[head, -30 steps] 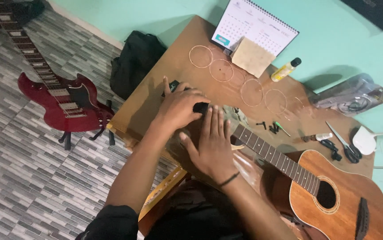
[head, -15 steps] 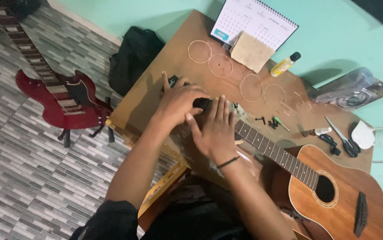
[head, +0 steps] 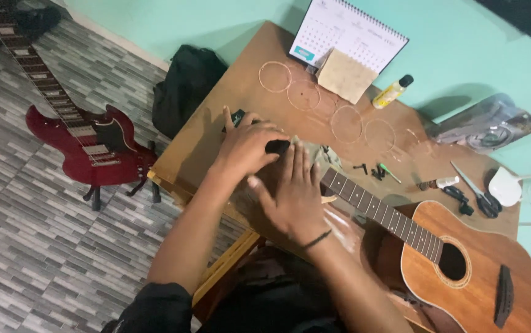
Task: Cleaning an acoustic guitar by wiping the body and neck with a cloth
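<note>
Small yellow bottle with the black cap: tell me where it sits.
In the head view, the yellow bottle lies on the wooden table near the wall, just right of the tan card leaning on the desk calendar.

Red electric guitar (head: pixel 86 145), calendar (head: pixel 348 34), scissors (head: pixel 478 194)
</note>
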